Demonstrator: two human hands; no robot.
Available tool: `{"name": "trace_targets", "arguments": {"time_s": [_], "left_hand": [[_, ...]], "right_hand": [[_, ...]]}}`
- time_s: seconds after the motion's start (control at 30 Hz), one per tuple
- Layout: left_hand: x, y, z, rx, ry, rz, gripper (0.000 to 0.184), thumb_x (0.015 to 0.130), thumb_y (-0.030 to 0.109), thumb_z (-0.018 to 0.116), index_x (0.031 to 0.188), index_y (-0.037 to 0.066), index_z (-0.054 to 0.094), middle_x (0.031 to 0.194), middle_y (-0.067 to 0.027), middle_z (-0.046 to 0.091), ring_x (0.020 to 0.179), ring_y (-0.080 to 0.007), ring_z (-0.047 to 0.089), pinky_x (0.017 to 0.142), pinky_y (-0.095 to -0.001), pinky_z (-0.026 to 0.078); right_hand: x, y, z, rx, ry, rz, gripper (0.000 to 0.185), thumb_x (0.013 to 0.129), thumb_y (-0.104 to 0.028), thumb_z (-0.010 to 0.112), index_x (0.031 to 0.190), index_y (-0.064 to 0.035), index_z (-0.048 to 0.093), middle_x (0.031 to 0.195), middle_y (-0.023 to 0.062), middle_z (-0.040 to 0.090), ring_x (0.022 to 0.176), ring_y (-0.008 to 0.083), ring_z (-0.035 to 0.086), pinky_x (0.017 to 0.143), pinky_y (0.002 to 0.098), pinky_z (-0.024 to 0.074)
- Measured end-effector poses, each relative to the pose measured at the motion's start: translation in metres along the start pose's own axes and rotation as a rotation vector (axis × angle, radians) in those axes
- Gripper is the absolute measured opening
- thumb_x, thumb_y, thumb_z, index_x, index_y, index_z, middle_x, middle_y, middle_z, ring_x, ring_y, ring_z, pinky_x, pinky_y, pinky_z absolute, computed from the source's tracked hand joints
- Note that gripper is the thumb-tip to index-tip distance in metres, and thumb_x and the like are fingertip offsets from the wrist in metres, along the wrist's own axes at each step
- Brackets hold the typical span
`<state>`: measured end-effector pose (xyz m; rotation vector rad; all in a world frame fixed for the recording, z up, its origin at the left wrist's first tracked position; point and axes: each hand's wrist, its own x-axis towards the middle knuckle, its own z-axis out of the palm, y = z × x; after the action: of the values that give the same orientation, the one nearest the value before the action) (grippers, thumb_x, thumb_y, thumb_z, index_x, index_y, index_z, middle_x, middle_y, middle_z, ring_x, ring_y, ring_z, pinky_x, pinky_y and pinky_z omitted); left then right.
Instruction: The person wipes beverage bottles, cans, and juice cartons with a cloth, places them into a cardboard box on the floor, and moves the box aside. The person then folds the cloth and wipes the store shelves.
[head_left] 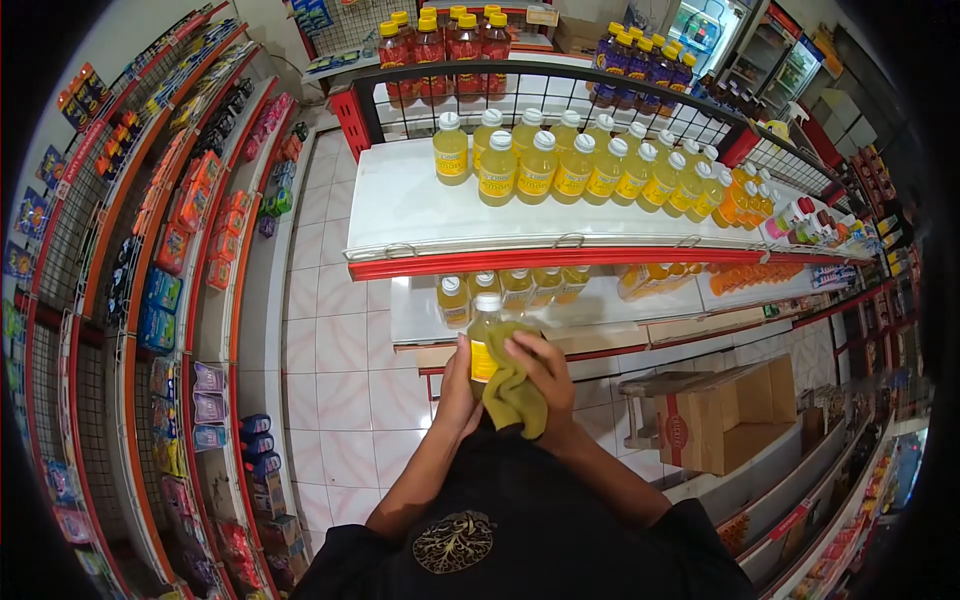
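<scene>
Close in front of my chest, my left hand (457,388) is wrapped round a bottle (486,322) with a white cap and a yellow label. The bottle stands about upright. My right hand (545,375) presses a yellow-green cloth (516,400) against the bottle's right side, and the cloth hangs down below the fingers. Part of the label is hidden behind the cloth. Just beyond, several similar lemon drink bottles (516,288) stand on the lower shelf, and more yellow bottles (498,172) are lined up on the white upper shelf (400,215).
A red shelf edge (500,264) with a wire rail runs across ahead of me. An open cardboard box (727,415) sits on the right. Packed shelves (180,230) line the left side of the tiled aisle (325,350). Red bottles (430,55) stand behind the black mesh divider.
</scene>
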<state>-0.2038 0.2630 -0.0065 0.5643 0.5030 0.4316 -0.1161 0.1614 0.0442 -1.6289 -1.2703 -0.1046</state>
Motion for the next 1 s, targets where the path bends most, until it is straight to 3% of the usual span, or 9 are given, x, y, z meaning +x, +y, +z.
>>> {"name": "trace_targets", "arguments": {"time_s": [0.13,0.27,0.43,0.53,0.67,0.83,0.93,1.0], "left_hand": [[0.010,0.002,-0.017,-0.113,-0.070,0.065,0.052,0.102,0.045,0.032,0.127,0.002,0.047,0.111,-0.0085,0.058,0.103,-0.0176,0.058,0.088,-0.0316,0.048],[0.011,0.000,-0.018,0.005,-0.046,0.161,0.047,0.102,0.040,0.037,0.127,0.001,0.046,0.116,-0.0089,0.057,0.107,-0.0179,0.056,0.091,-0.0321,0.048],[-0.001,0.001,0.009,0.020,-0.055,0.173,0.043,0.101,0.033,0.042,0.132,0.003,0.042,0.121,-0.0085,0.055,0.109,-0.0177,0.056,0.092,-0.0322,0.047],[0.000,-0.007,0.005,0.003,-0.074,0.050,0.045,0.100,0.031,0.046,0.135,0.004,0.040,0.125,-0.0092,0.053,0.112,-0.0180,0.054,0.094,-0.0319,0.046],[0.003,-0.005,0.006,0.085,-0.140,0.114,0.046,0.101,0.035,0.043,0.135,0.004,0.040,0.127,-0.0098,0.053,0.115,-0.0183,0.053,0.096,-0.0317,0.045],[0.010,-0.002,-0.004,0.018,0.013,0.174,0.049,0.102,0.039,0.039,0.135,0.003,0.042,0.126,-0.0099,0.054,0.115,-0.0185,0.053,0.097,-0.0317,0.044],[0.010,-0.001,-0.020,-0.146,-0.219,-0.019,0.053,0.102,0.041,0.036,0.139,0.003,0.039,0.128,-0.0093,0.052,0.115,-0.0180,0.053,0.098,-0.0321,0.043],[0.006,-0.010,-0.017,-0.107,-0.212,0.009,0.054,0.102,0.041,0.038,0.140,0.003,0.038,0.127,-0.0093,0.053,0.114,-0.0180,0.053,0.098,-0.0324,0.044]], "right_hand": [[-0.023,0.001,0.008,0.037,-0.077,-0.077,0.050,0.073,-0.015,0.073,0.120,-0.0028,0.061,0.121,0.0145,0.056,0.108,0.0309,0.056,0.094,0.0392,0.0432],[-0.031,0.004,0.004,-0.010,-0.134,-0.128,0.050,0.072,-0.015,0.074,0.119,-0.0035,0.062,0.120,0.0140,0.056,0.107,0.0313,0.056,0.092,0.0401,0.0437],[-0.004,0.006,-0.010,0.016,-0.079,-0.041,0.048,0.072,-0.015,0.074,0.117,-0.0045,0.062,0.119,0.0139,0.056,0.106,0.0313,0.056,0.092,0.0397,0.0441],[0.008,0.001,-0.013,0.037,0.004,0.066,0.047,0.072,-0.016,0.073,0.117,-0.0050,0.062,0.119,0.0137,0.056,0.106,0.0310,0.056,0.091,0.0395,0.0442],[0.007,0.006,-0.004,0.041,0.093,0.023,0.049,0.071,-0.016,0.074,0.117,-0.0058,0.062,0.119,0.0135,0.057,0.106,0.0299,0.056,0.091,0.0390,0.0438],[-0.023,0.002,-0.001,-0.101,-0.073,-0.139,0.051,0.069,-0.015,0.076,0.118,-0.0059,0.062,0.117,0.0129,0.058,0.105,0.0291,0.057,0.092,0.0386,0.0432],[-0.029,0.005,-0.002,-0.098,-0.137,-0.170,0.052,0.068,-0.014,0.076,0.118,-0.0059,0.062,0.117,0.0127,0.058,0.104,0.0290,0.057,0.092,0.0384,0.0431],[-0.027,0.008,-0.003,-0.064,-0.075,-0.089,0.051,0.069,-0.015,0.076,0.117,-0.0060,0.062,0.117,0.0125,0.058,0.104,0.0289,0.057,0.091,0.0381,0.0434]]}}
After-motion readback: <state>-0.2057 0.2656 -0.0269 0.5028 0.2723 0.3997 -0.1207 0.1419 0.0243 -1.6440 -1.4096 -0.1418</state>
